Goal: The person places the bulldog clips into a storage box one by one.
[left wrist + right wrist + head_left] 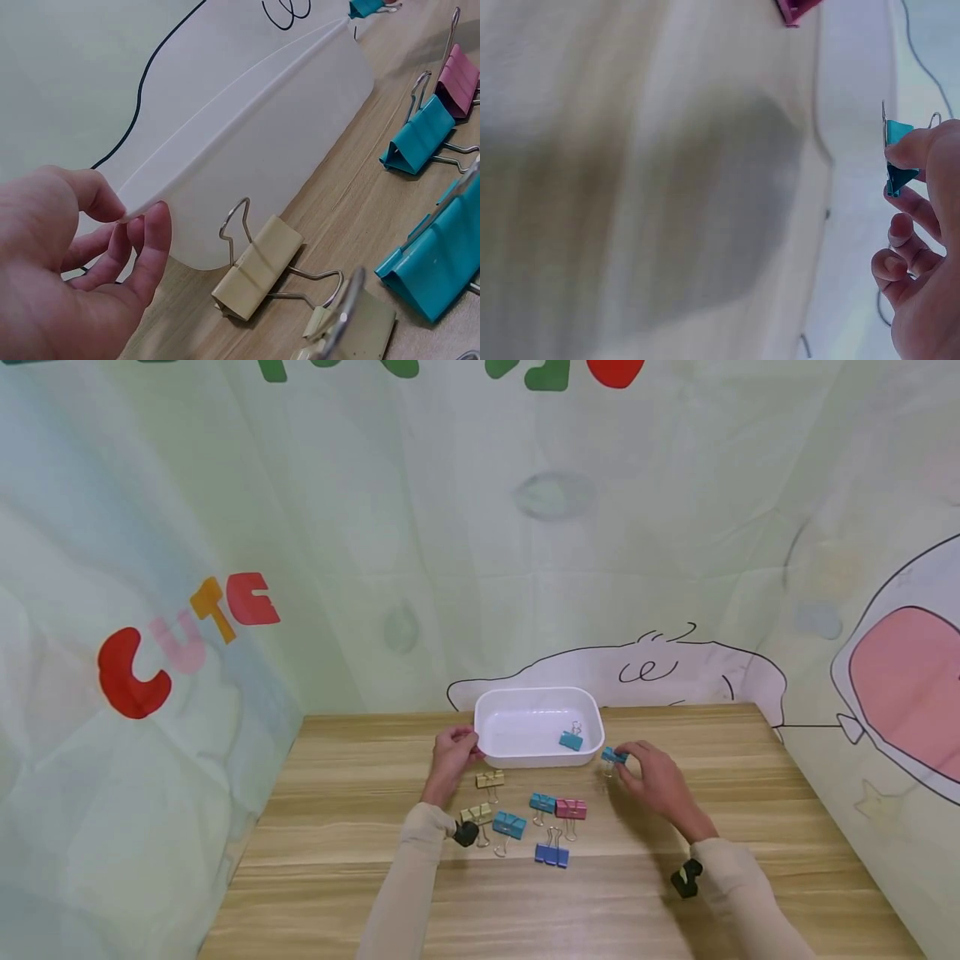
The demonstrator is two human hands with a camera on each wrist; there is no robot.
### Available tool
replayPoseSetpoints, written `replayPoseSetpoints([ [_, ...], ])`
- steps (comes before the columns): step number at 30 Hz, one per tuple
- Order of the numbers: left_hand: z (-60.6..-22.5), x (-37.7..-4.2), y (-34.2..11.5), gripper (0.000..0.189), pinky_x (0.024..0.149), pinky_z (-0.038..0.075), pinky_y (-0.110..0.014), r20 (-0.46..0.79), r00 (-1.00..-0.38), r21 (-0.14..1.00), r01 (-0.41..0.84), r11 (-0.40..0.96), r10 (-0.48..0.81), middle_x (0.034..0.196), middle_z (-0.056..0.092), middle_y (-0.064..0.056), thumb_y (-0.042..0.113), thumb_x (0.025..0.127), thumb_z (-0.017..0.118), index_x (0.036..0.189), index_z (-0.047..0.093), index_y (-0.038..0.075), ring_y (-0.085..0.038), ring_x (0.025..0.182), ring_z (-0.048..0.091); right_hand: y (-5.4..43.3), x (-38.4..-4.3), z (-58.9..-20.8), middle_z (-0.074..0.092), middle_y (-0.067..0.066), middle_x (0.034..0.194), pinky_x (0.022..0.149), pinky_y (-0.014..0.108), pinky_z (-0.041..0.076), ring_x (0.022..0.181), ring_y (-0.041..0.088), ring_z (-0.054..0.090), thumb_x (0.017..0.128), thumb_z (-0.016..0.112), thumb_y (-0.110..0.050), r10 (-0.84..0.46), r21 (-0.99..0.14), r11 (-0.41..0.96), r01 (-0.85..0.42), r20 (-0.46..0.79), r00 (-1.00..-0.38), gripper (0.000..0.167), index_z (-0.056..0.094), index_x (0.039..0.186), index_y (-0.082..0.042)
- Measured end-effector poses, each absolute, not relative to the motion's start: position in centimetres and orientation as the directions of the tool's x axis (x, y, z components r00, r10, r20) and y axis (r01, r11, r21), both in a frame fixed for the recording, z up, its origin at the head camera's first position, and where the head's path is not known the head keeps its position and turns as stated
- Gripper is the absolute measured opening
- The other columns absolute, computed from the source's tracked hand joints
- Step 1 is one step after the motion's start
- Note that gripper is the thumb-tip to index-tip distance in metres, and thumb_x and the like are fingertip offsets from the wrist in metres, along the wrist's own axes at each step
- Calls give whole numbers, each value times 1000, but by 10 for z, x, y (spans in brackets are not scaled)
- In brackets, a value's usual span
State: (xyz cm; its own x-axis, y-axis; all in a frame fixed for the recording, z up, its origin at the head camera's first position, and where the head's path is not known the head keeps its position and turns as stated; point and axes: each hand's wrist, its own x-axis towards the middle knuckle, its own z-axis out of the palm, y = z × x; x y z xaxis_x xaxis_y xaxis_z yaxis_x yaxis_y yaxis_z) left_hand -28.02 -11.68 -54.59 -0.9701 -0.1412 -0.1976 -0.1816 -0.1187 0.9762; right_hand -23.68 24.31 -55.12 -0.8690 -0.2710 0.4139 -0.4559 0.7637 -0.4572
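Observation:
My left hand [453, 755] pinches the rim of a white plastic tray [536, 760] at its left end, thumb above and fingers below, as the left wrist view shows. Between the thumb and fingertips of my right hand [660, 781] is a teal binder clip [900, 135], held just off the tray's right end. One more teal binder clip [571, 741] lies inside the tray. Closest to my left hand on the table is a pale yellow binder clip [259, 266].
In front of the tray lie several more clips: a second yellow one [476, 813], teal ones [509, 825], a pink one [571, 809] and a blue one [552, 856]. A printed cloth backdrop [420, 568] rises behind the wooden table [337, 860].

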Motion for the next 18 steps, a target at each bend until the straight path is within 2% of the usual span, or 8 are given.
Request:
replayPoseSetpoints([
  [7,-543,-279,-116,37,87,64,-44,-196,-970,977,-181,-110,-142,119,60,-35,-2,96,58,130,56,-17,-23,79,68,236,-246,-532,71,15,105,76,54,61,93,37,69,90,78,-7,-277,-437,766,-471,437,-856,20,72,109,-3],
  [16,-543,-279,-116,35,89,63,-45,-205,-969,975,-189,-119,-136,119,60,-33,-1,97,58,129,57,-16,-25,81,68,213,-263,-511,72,18,114,90,57,58,106,38,68,93,76,-11,-307,-415,762,-496,442,-843,24,72,114,-1],
  [18,-543,-278,-116,35,89,63,-45,-206,-969,975,-191,-112,-136,119,60,-33,0,98,58,129,57,-16,-25,82,68,205,-267,-506,71,18,114,89,56,59,105,38,68,93,76,-12,-311,-418,760,-497,437,-844,24,72,114,-1],
])
